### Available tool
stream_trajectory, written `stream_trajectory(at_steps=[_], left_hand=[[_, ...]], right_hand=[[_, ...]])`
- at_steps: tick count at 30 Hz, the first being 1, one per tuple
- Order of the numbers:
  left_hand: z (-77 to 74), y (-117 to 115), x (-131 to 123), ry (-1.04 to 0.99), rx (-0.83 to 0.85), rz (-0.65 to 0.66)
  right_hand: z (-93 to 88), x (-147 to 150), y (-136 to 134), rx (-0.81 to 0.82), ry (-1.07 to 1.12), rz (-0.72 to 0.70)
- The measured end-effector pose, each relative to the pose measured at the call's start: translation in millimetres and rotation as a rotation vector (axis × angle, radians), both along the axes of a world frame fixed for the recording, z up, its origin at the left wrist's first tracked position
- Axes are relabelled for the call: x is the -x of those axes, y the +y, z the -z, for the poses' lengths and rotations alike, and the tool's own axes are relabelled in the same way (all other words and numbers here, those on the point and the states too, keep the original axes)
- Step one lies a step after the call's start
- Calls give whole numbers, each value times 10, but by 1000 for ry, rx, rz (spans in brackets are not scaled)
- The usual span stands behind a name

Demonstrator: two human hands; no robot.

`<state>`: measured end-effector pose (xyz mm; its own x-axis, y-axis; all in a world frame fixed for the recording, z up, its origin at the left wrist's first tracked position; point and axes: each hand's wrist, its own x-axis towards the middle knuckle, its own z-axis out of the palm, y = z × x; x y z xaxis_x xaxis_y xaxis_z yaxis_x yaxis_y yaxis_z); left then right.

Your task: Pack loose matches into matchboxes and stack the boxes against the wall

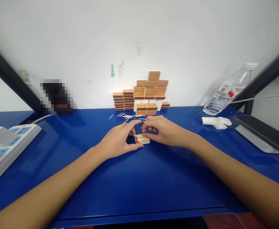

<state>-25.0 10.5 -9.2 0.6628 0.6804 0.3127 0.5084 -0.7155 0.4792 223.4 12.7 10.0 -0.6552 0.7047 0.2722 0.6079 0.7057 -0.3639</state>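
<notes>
A small open matchbox tray [142, 139] with red-tipped matches in it lies on the blue table [139, 178], between my two hands. My left hand [120, 140] curls round its left end, thumb against the near edge, forefinger reaching over the top. My right hand [162, 130] rests at its right end with the fingers bent and pinched together above the tray; what they pinch is too small to make out. Loose matches [127, 116] lie scattered just beyond my fingers.
Stacks of brown matchboxes [144, 93] stand against the white wall. A white and blue power strip [3, 143] lies at the left, and a plastic water bottle [227, 92], a white charger [217, 122] and a dark phone [263, 132] at the right.
</notes>
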Motion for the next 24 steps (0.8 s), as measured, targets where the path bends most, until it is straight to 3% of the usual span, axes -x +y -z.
stream_trajectory(at_steps=[6,12,18,21,24], left_hand=[[-11,-4,-1,8,2,-8],[-5,-1,-7,10,-8,-6],[-15,-5,-16,7,-1,-2],[-10,5,-5,4,-11,-8],[1,16,7,2,-26,-42]], right_hand=[[-19,11,-16,56,-12,-52],[89,-10,102,-9,113,123],[208,-51,244,-76,-80,180],[183,-52,242,-64,-145,169],[112,-28,154,-42,-69,169]])
